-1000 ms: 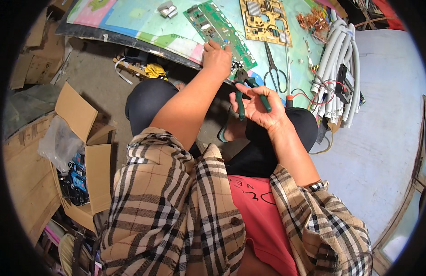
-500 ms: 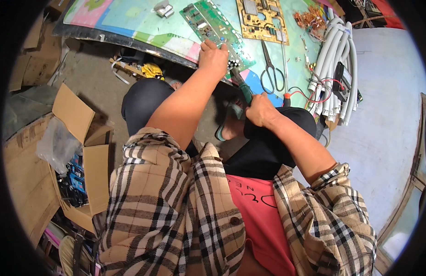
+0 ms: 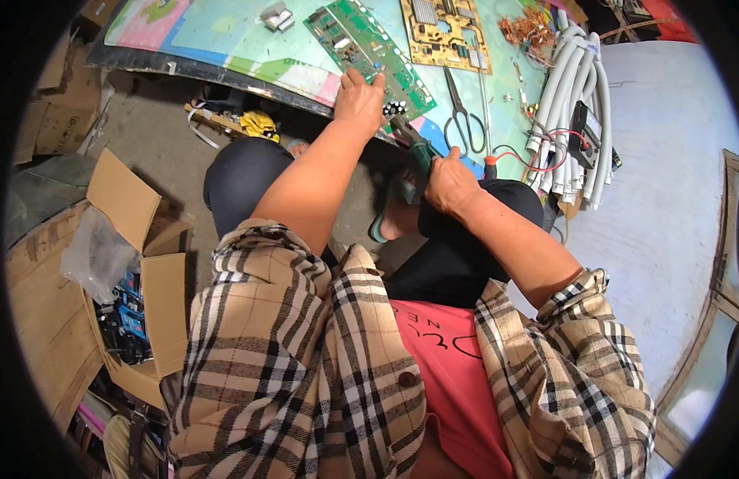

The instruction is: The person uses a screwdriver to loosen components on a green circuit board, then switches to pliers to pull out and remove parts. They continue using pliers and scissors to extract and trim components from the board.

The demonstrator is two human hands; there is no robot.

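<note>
My left hand (image 3: 360,100) grips the near part of a long green circuit board (image 3: 361,40), which lies tilted at the table's near edge. In my right hand (image 3: 451,184) is a pair of pliers with green handles (image 3: 420,152). The plier jaws touch or nearly touch the board's near end, beside a cluster of small black-and-white round components (image 3: 395,108). Whether the jaws pinch one of them is too small to tell. Just right of the pliers, black-handled scissors (image 3: 464,128) rest on the table.
Behind the scissors lies a tan circuit board (image 3: 443,36). Copper wire scraps (image 3: 529,30), a bundle of white tubes (image 3: 557,104) and a black meter with red leads (image 3: 583,136) occupy the right side. A screwdriver (image 3: 491,169) lies near the tubes. An open cardboard box (image 3: 163,311) stands at left.
The whole view has shifted slightly, so the table's things appear a little farther left. Both hands keep their grips, and the plier jaws stay at the board's near end.
</note>
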